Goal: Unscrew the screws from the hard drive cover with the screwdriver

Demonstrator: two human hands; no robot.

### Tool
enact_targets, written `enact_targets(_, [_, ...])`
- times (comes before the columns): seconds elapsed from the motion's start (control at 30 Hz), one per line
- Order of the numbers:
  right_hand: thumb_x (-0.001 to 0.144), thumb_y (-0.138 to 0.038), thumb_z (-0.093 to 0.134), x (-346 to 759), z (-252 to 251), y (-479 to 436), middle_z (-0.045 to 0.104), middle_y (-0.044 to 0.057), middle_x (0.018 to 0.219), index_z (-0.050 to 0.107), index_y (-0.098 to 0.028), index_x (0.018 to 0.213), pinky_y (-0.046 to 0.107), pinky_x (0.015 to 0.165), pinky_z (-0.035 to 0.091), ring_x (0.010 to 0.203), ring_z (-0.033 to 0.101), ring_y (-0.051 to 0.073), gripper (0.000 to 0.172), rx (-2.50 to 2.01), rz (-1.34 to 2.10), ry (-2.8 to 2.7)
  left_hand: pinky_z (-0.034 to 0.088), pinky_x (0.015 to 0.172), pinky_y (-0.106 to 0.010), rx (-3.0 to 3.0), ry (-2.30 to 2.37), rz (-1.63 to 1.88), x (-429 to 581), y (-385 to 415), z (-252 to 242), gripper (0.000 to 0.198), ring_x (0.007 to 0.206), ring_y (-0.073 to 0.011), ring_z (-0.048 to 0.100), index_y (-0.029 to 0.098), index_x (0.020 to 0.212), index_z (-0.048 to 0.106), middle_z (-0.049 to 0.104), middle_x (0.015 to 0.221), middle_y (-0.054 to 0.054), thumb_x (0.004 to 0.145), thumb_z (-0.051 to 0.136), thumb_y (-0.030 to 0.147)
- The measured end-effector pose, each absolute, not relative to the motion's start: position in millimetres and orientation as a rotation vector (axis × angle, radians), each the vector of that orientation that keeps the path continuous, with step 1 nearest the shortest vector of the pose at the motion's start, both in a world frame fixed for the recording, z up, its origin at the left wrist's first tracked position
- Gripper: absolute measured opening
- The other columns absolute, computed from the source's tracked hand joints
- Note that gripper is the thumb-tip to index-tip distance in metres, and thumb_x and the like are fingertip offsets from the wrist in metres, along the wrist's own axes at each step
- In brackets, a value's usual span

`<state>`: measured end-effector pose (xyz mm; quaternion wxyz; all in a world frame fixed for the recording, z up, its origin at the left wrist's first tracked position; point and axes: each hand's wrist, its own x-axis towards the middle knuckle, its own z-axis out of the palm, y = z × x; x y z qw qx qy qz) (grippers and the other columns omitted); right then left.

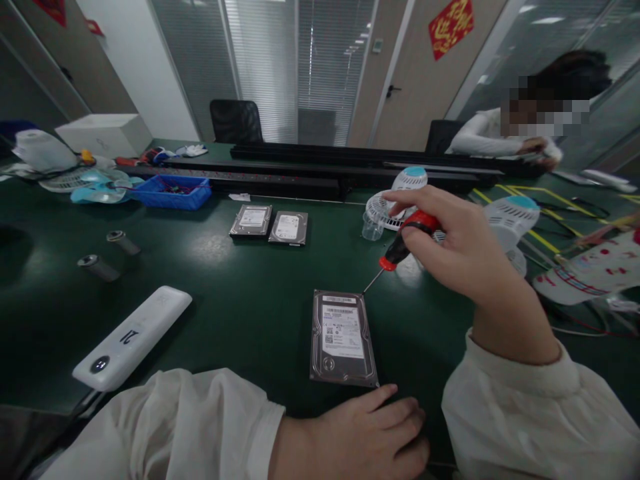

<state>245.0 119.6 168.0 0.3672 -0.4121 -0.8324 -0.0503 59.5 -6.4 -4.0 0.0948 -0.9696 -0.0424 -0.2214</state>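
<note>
A hard drive point(344, 337) lies label up on the dark green table in front of me. My right hand point(445, 233) grips a red and black screwdriver point(413, 237), index finger raised off the handle. The screwdriver's thin shaft slants down to the drive's far right corner; whether its tip sits in a screw is too small to tell. Close by the drive's near right corner, my left hand point(367, 433) rests low with loosely bent fingers apart and nothing visible in them. Two more hard drives, one point(251, 220) beside the other point(289, 228), lie farther back.
A small clear cup point(373, 225) and white fans point(513, 217) stand right. Left are a white device point(133, 339), two metal cylinders point(99, 267) and a blue tray point(173, 192) of small parts. Long black bars point(350, 160) cross the back; a person point(493, 130) sits beyond.
</note>
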Motion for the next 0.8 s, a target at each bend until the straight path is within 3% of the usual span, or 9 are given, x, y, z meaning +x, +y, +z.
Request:
enact_targets(0.1, [0.090, -0.018, 0.056, 244.2, 168.7, 119.7, 0.079, 0.015, 0.123, 0.074, -0.013, 0.135, 0.049, 0.096, 0.059, 0.109, 0.075, 0.031, 0.049, -1.071, -0.133, -2.153, 0.044, 0.117, -0.040, -2.875, -0.121, -0.686, 59.5, -5.6, -3.0, 0.033, 0.134, -0.0225, 0.065, 0.018, 0.131, 0.075, 0.074, 0.141, -0.010, 0.113, 0.048, 0.023])
enact_targets(0.23, [0.095, -0.034, 0.068, 243.1, 167.0, 121.1, 0.083, 0.010, 0.113, 0.079, -0.021, 0.124, 0.047, 0.089, 0.061, 0.099, 0.078, 0.031, 0.033, -1.166, -0.126, -2.091, 0.043, 0.118, -0.041, -2.877, -0.119, -0.652, 59.6, -5.8, -4.2, 0.033, 0.135, -0.0228, 0.065, 0.017, 0.133, 0.074, 0.073, 0.144, -0.012, 0.113, 0.049, 0.024])
enact_targets(0.37, [0.091, -0.023, 0.064, 245.7, 166.8, 121.2, 0.082, 0.008, 0.104, 0.079, -0.022, 0.123, 0.042, 0.083, 0.061, 0.086, 0.076, 0.026, 0.036, -1.164, -0.137, -2.095, 0.043, 0.118, -0.041, -2.875, -0.118, -0.639, 59.6, -6.7, -6.6, 0.032, 0.135, -0.0230, 0.064, 0.017, 0.134, 0.074, 0.072, 0.145, -0.013, 0.112, 0.051, 0.024])
enact_targets(0.5, [0.084, -0.017, 0.062, 246.1, 167.8, 121.0, 0.081, 0.008, 0.110, 0.076, -0.022, 0.131, 0.044, 0.087, 0.061, 0.094, 0.075, 0.027, 0.050, -1.129, -0.145, -2.148, 0.043, 0.118, -0.041, -2.879, -0.123, -0.661, 60.2, -6.6, -6.8, 0.031, 0.136, -0.0228, 0.064, 0.018, 0.132, 0.074, 0.073, 0.144, -0.012, 0.112, 0.051, 0.024])
enact_targets(0.67, [0.097, -0.032, 0.065, 242.4, 166.3, 122.2, 0.084, 0.009, 0.107, 0.082, -0.022, 0.116, 0.047, 0.087, 0.062, 0.097, 0.079, 0.031, 0.028, -1.139, -0.107, -2.065, 0.043, 0.118, -0.041, -2.867, -0.134, -0.691, 60.3, -6.2, -6.5, 0.032, 0.136, -0.0226, 0.064, 0.019, 0.132, 0.075, 0.073, 0.143, -0.011, 0.113, 0.050, 0.023])
enact_targets(0.8, [0.095, -0.023, 0.062, 242.6, 167.4, 120.0, 0.082, 0.009, 0.105, 0.080, -0.022, 0.120, 0.048, 0.088, 0.060, 0.094, 0.077, 0.030, 0.031, -1.076, -0.070, -2.079, 0.043, 0.118, -0.041, -2.859, -0.142, -0.728, 60.0, -6.2, -7.4, 0.032, 0.134, -0.0223, 0.065, 0.019, 0.131, 0.076, 0.075, 0.141, -0.009, 0.113, 0.049, 0.023])
